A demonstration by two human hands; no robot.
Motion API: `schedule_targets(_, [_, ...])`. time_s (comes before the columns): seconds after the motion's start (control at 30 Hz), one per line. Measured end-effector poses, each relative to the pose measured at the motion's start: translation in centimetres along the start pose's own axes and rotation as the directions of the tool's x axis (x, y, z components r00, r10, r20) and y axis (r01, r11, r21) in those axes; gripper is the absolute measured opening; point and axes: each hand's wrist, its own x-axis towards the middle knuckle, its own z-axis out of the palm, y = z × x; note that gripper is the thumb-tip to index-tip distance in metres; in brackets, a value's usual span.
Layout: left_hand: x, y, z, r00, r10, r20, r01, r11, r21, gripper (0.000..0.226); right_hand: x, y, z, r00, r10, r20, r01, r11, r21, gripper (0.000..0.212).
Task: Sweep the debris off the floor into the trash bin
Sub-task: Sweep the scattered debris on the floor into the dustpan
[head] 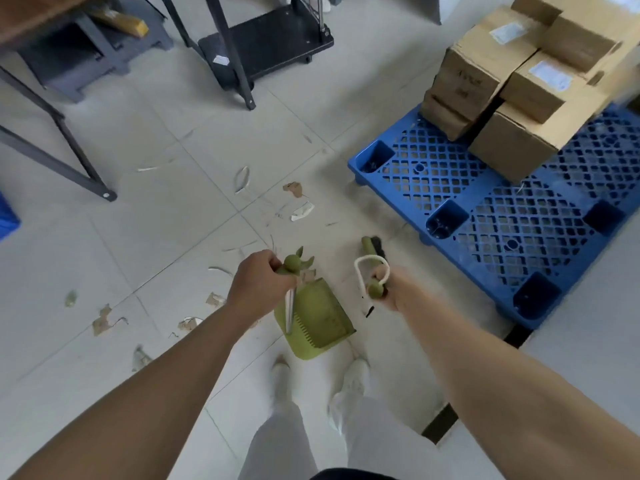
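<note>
Debris [294,188] in scattered pieces on the pale floor tiles [173,216]: torn brown cardboard scraps and thin white paper strips, most of them ahead of the two hands and to their left. Left hand [259,282] with fingers curled firmly around the top of the dustpan handle [289,306], just under its round green knob with two small ears. Dustpan [315,320] green, directly below this hand and a little to the right, just in front of two white shoes [353,379], with a row of comb teeth along one edge; resting on the floor or slightly above it, not possible to tell. Right hand [388,289] closed around the upper end of the broom handle, a round green end cap and a white hanging loop [370,268] out of the fist. Broom head [373,244] with dark bristles just beyond the right hand, near the corner of a blue plastic pallet [450,188]; the shaft between the fist and the broom head hidden by the steep view. Nearest scraps: one brown piece [214,299] just left of the left wrist, another [188,323] lower left beside the forearm; one white piece [303,211] farther ahead, apart from both tools. Cardboard boxes [519,143] stacked on the pallet. Dark metal table legs [69,150] at the upper left, black flat cart [277,39] at the top.
</note>
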Motion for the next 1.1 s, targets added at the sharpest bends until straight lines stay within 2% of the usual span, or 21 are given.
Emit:
schedule_targets(0.13, [-0.5,-1.1,-0.6,0.996,-0.062,-0.067,0.061,0.998,-0.022,0.026,0.7,-3.1,0.6,0.993,-0.065,0.098,0.075,0.992,-0.102,0.011])
schedule_targets(0.23, [-0.9,-1.8,-1.4,0.99,-0.092,-0.107,0.087,0.995,-0.047,0.026,0.2,-4.4,0.6,0.986,0.024,0.164,-0.004,0.993,-0.118,0.018])
schedule_targets(0.37, [-1.0,-2.0,-2.8,0.98,-0.123,-0.158,0.112,0.991,-0.078,0.025,-2.3,-5.2,2.7,0.992,-0.064,0.109,0.082,0.983,-0.162,0.025])
schedule_targets(0.43, [-1.1,-2.2,-3.7,0.977,-0.137,-0.164,0.124,0.988,-0.088,0.025,-2.9,-5.4,3.3,0.997,-0.06,0.05,0.066,0.987,-0.143,0.027])
schedule_targets(0.53, [-1.4,-3.2,-4.9,0.973,-0.155,-0.169,0.138,0.985,-0.107,0.027,-2.2,-4.4,4.3,0.999,-0.054,-0.008,0.053,0.996,-0.07,0.011])
schedule_targets(0.6, [-1.7,-4.3,-5.7,0.969,-0.166,-0.185,0.146,0.982,-0.116,0.028,-1.3,-2.5,5.3,0.999,-0.042,-0.016,0.04,0.995,-0.091,0.02])
schedule_targets(0.67, [-2.0,-5.5,-6.6,0.96,-0.193,-0.201,0.168,0.977,-0.134,0.027,-0.7,-0.2,6.9,0.999,-0.019,0.049,0.022,0.997,-0.068,0.021])
schedule_targets(0.73, [-2.3,-6.7,-7.4,0.95,-0.224,-0.216,0.196,0.97,-0.145,0.026,-1.2,1.9,9.6,0.99,0.023,0.136,-0.007,0.993,-0.118,0.021])
schedule_targets(0.83, [-2.6,-8.5,-8.7,0.936,-0.274,-0.222,0.237,0.955,-0.178,0.024,-2.4,3.9,13.9,0.979,0.088,0.185,-0.083,0.996,-0.035,0.024])
schedule_targets(0.9, [-2.7,-9.6,-9.5,0.929,-0.298,-0.222,0.257,0.946,-0.196,0.023,-2.7,4.0,15.8,0.967,0.058,0.249,-0.037,0.996,-0.086,0.026])
schedule_targets(0.97, [-2.7,-10.5,-10.3,0.923,-0.317,-0.218,0.274,0.939,-0.208,0.022,-2.5,3.1,16.6,0.952,0.079,0.295,-0.067,0.996,-0.053,0.029])
schedule_targets(1.1, [-2.3,-11.7,-11.9,0.917,-0.335,-0.215,0.281,0.928,-0.247,0.022,-3.0,1.0,17.5,0.936,0.141,0.322,-0.13,0.99,-0.055,0.005])
